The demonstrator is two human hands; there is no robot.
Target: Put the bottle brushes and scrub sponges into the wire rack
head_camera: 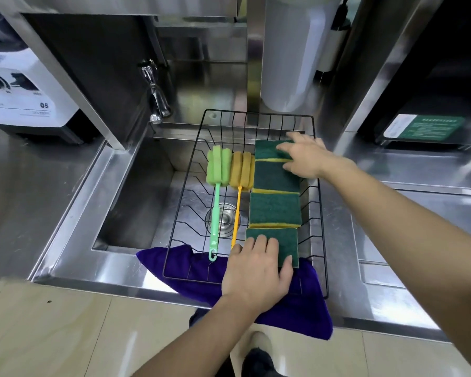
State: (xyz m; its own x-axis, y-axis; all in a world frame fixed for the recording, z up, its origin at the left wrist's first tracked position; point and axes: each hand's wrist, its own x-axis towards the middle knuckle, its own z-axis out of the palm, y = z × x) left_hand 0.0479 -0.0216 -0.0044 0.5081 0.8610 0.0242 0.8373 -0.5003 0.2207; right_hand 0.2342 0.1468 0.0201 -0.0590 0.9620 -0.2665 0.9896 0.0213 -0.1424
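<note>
Wire rack [320,213] held both brushes and all four sponges over the sink [136,191], with both hands on the sponge column
From nine o'clock in the rack, the green bottle brush [216,180] and the orange bottle brush [241,175] lay side by side, handles toward six o'clock; the green one's hook end poked past the near wires and would likely catch if the rack were nudged. At five o'clock the left hand [256,270] lay flat, fingers spread, on the nearest scrub sponge [283,242], gripping nothing; that sponge overhung the near edge above the purple cloth [305,314] and could have tipped out under pressure. At one o'clock the right hand [305,156] pressed, loosely open, on the farthest scrub sponge [267,149], which might have shifted its neighbours
</note>
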